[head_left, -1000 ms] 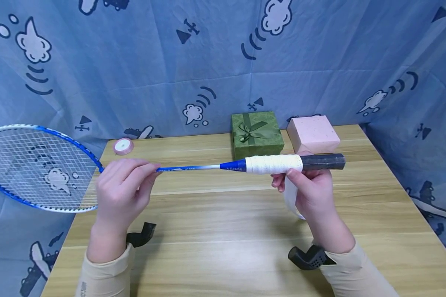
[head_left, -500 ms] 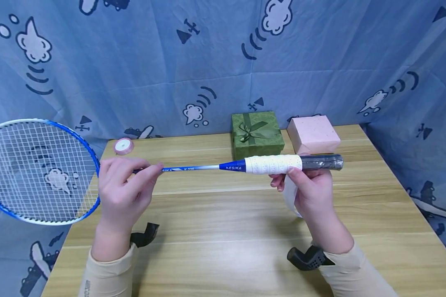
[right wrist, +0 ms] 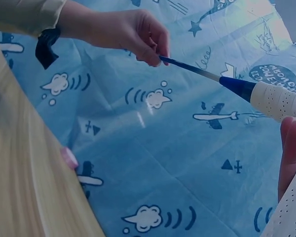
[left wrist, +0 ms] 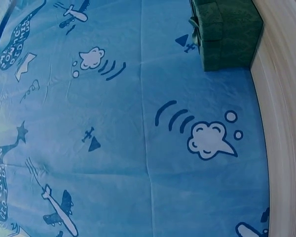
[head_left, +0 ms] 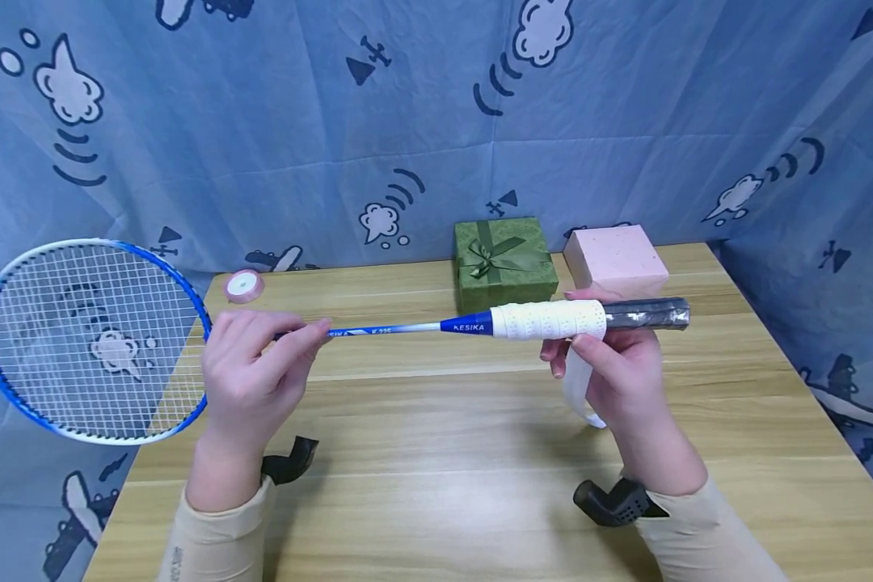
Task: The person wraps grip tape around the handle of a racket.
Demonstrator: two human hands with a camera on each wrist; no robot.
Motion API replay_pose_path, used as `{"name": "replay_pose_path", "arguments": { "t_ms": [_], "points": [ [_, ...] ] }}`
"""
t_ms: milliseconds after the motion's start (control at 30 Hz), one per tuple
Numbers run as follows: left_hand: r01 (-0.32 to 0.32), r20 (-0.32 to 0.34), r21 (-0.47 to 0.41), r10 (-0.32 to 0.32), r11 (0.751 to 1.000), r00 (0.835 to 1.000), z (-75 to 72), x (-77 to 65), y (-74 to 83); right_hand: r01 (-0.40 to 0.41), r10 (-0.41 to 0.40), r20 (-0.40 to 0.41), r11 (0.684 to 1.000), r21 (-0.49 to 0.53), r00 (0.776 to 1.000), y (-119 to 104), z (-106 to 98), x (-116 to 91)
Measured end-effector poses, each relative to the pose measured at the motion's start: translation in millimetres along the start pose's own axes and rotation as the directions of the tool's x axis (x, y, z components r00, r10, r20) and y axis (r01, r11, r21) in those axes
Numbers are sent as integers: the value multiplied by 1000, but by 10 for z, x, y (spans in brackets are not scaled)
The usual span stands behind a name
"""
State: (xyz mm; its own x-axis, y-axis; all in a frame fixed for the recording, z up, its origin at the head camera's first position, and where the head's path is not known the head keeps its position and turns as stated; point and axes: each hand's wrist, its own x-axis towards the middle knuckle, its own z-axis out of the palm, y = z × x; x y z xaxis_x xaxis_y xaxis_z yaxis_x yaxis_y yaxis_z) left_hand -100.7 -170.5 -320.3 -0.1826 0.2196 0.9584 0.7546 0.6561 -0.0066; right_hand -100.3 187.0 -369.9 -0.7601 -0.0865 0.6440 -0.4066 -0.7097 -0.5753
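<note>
- Left hand (head_left: 258, 368) pinches the slim blue-and-white shaft (head_left: 415, 328) of a badminton racket (head_left: 467, 323), held level above a wooden table (head_left: 407, 485).
- Right hand (head_left: 629, 368) grips the handle (head_left: 647, 314), thumb in front at the edge of the white tape (head_left: 549, 320); the fingers behind are partly hidden.
- From that edge a loose strip (head_left: 576, 384) curves down past the palm. Even turns would likely call for a taut strip, a constant slant and a small, equal overlap, with the left fingertips steadying or rolling the shaft.
- Slack could leave ridges, so the thumb would do well to press each edge flat.
- Pinholes dot the matte, softly ribbed tape; the handle's bare end is dark and glossy, the cone smooth blue, the strings (head_left: 51, 356) a fine pale grid within an oval frame.
</note>
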Motion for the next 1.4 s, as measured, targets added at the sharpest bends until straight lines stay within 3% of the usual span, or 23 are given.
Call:
{"name": "replay_pose_path", "arguments": {
  "t_ms": [133,667,1000,1400],
  "points": [
    [8,38,13,-9,1000,999,12,34,33,11,-11,-32,1000,12,999,-39,-34,-7],
    [17,81,2,-17,1000,997,61,146,150,28,-21,-94,997,73,995,-135,-92,-13],
    [81,8,-7,-81,997,997,107,252,161,70,-60,-101,992,101,993,-133,-98,50],
    [89,2,-8,-89,996,996,73,257,121,57,-50,-105,997,58,993,-176,-107,134]
  ]
}}
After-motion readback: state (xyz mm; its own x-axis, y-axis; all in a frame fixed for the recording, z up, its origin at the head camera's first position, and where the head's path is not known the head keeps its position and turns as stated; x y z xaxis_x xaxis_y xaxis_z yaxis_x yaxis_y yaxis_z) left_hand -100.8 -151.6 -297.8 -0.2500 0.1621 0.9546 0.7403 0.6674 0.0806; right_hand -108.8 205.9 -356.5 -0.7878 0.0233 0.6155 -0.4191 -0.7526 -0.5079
